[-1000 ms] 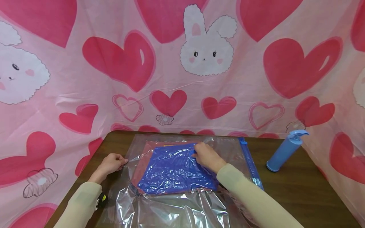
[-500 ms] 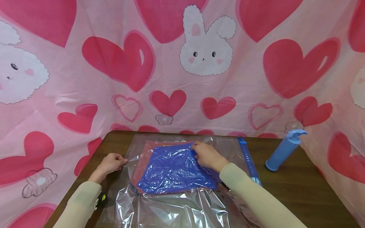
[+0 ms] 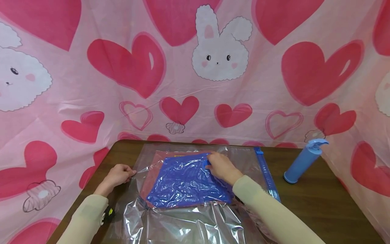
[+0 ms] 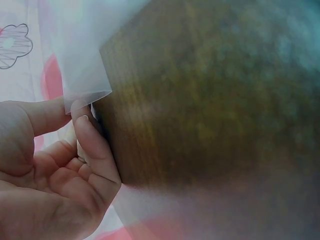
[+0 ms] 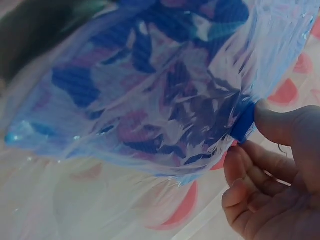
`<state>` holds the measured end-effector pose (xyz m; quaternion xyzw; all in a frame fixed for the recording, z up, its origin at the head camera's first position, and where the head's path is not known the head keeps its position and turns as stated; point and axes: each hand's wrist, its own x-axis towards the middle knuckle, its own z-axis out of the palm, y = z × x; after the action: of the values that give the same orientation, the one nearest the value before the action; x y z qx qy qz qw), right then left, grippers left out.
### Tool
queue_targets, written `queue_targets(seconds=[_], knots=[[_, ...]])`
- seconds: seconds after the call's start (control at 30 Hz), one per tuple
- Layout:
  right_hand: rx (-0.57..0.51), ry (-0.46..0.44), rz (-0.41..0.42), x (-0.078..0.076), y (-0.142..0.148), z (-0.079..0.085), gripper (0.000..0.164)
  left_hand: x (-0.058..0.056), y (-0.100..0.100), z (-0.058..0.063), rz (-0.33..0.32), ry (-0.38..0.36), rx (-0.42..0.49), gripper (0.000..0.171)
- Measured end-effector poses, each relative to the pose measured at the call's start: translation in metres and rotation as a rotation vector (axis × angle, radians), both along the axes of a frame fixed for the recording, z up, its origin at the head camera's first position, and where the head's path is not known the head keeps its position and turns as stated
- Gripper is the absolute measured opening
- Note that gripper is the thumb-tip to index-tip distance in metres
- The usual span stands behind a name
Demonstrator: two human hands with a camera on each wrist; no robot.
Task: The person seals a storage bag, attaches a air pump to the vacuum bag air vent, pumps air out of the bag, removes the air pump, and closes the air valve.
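A clear vacuum storage bag (image 3: 186, 230) lies spread over the table, with folded blue cloth (image 3: 182, 184) inside it on top of pinkish-red material (image 3: 149, 179). My left hand (image 3: 120, 174) pinches the bag's left edge between thumb and fingertip; the film's edge (image 4: 89, 100) shows between them in the left wrist view. At the upper right of the blue cloth, my right hand (image 3: 223, 166) grips the bag's round blue valve cap (image 5: 243, 121) with thumb and index finger. The other right fingers are curled below it. Around the cap, the film is wrinkled and raised.
A blue hand pump (image 3: 303, 162) stands tilted-looking on the right side of the brown wooden table (image 3: 329, 206). Along the bag's right end runs a blue zip seal (image 3: 266, 169) with a slider (image 3: 258, 150). A pink heart-patterned cloth (image 3: 176, 78) hangs behind the table.
My right hand has turned slightly back and forth at the valve cap, shifting a little right and then back. My left hand has stayed in place on the bag's edge.
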<state>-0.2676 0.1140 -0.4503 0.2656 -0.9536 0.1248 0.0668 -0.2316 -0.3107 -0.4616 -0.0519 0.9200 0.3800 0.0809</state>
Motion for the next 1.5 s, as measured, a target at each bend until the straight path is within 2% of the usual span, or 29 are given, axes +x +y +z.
queue_targets(seconds=[0.2,0.37,0.57,0.8,1.0,1.23,1.5], knots=[[0.0,0.03,-0.023,0.001,-0.004,-0.002,0.028,0.001,-0.002,-0.002,0.003,0.007,0.003,0.023],[0.053,0.02,0.031,0.002,-0.003,0.0,0.029,0.0,-0.002,-0.005,0.005,-0.004,0.003,0.023],[0.155,0.043,0.099,0.003,0.001,0.002,0.024,0.0,-0.002,-0.003,0.009,-0.003,0.003,0.023],[0.144,0.102,0.108,0.001,0.003,0.0,0.015,0.0,0.0,-0.001,0.0,0.007,-0.006,0.023],[0.099,0.138,0.077,0.002,0.003,-0.002,0.016,-0.001,0.0,-0.001,-0.002,0.006,-0.006,0.023],[0.102,0.115,0.008,0.005,-0.004,0.0,0.024,-0.001,-0.002,-0.002,-0.008,0.003,-0.003,0.023],[0.13,0.08,-0.067,0.006,-0.016,0.0,0.024,0.0,-0.001,-0.002,0.004,0.003,-0.004,0.023]])
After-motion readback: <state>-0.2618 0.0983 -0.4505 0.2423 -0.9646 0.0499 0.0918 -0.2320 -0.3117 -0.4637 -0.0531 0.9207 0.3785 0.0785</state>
